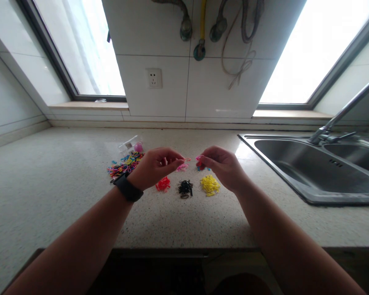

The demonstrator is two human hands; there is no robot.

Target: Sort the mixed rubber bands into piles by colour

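Note:
Small coloured elastic bands lie in piles on the counter. My left hand (162,163), with a black watch at the wrist, pinches a small orange-looking band (187,159) between thumb and finger. In the fingertips of my right hand (221,164) is a small pink band (198,157). A pink pile (182,167) lies just beyond and below the fingertips, and a blue and red pile (199,166) is partly hidden by my right hand. Nearer to me are a red pile (163,184), a black pile (185,187) and a yellow pile (210,185).
A mixed pile of bands (126,164) lies left of my left hand, partly covered by it. Behind it a clear plastic container (129,144) holds something pink. To the right is a steel sink (313,168) with a faucet (341,112). The speckled counter (64,176) meets a tiled wall.

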